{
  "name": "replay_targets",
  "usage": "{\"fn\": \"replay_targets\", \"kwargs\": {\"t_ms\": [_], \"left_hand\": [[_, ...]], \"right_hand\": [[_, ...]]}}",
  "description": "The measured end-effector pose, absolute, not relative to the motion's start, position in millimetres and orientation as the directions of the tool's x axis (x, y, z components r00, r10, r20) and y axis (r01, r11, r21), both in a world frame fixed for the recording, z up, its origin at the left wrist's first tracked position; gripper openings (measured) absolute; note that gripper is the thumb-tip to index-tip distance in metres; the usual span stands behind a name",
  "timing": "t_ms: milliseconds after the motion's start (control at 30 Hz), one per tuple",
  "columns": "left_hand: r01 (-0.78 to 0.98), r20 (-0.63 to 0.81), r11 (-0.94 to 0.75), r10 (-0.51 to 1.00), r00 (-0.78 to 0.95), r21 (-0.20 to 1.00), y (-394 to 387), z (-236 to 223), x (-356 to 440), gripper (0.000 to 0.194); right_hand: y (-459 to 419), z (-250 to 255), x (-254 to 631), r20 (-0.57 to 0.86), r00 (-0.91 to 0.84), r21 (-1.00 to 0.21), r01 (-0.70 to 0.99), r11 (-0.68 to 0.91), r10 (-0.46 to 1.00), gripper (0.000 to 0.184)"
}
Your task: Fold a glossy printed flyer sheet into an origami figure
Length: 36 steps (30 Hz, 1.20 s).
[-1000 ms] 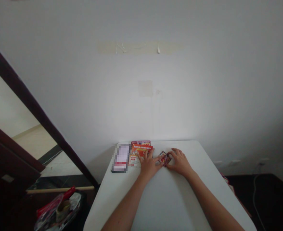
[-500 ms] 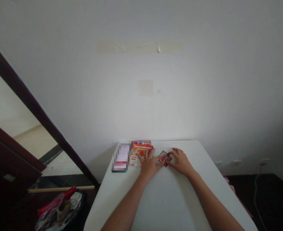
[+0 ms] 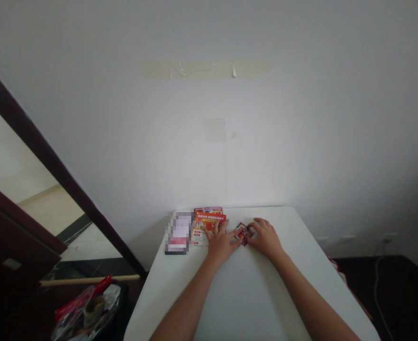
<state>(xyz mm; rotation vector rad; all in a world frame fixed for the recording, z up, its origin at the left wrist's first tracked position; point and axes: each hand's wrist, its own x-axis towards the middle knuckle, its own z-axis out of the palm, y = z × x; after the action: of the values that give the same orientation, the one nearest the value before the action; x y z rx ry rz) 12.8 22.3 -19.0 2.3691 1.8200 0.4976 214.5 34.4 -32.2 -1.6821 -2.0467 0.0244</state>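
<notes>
On the white table (image 3: 244,293) lies a small folded printed paper (image 3: 242,233), coloured dark red, white and yellow. My right hand (image 3: 266,239) pinches its right edge between thumb and fingertips. At its left edge rest the thumb and index finger of my left hand (image 3: 221,242). The other fingers of that hand spread over a red and white printed leaflet (image 3: 209,220), partly covering it. Behind the leaflet another printed paper (image 3: 209,209) sticks out. How the small paper is creased is too small to tell.
A phone (image 3: 179,232) with a blurred screen lies left of the leaflet. The wall (image 3: 301,118) meets the table's far edge. On the floor at left are a bin (image 3: 91,308) with rubbish in it and a wooden stick (image 3: 88,280). A cable (image 3: 377,284) hangs at right.
Very little differs. The fingers of my right hand have shifted slightly on the edge of the small paper; my left hand stays in place.
</notes>
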Motion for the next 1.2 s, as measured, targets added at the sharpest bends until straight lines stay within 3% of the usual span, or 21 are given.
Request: {"fn": "replay_targets", "kwargs": {"t_ms": [433,900,1200], "left_hand": [[0.912,0.206,-0.285,0.951,0.231,0.294,25.1,-23.5,11.5,0.044],[0.91,0.211,-0.283,0.951,0.225,0.302,22.4,-19.4,13.3,0.043],[0.914,0.223,-0.293,0.946,0.235,0.28,20.0,-20.3,12.1,0.045]], "right_hand": [[41.5,-25.3,209.8,0.353,-0.038,-0.317,0.935,0.158,0.935,0.015],[42.6,-22.7,198.4,0.376,0.067,-0.287,0.957,0.047,0.924,0.014],[46.2,-41.9,216.0,0.411,-0.038,-0.402,0.889,0.218,0.911,0.017]]}}
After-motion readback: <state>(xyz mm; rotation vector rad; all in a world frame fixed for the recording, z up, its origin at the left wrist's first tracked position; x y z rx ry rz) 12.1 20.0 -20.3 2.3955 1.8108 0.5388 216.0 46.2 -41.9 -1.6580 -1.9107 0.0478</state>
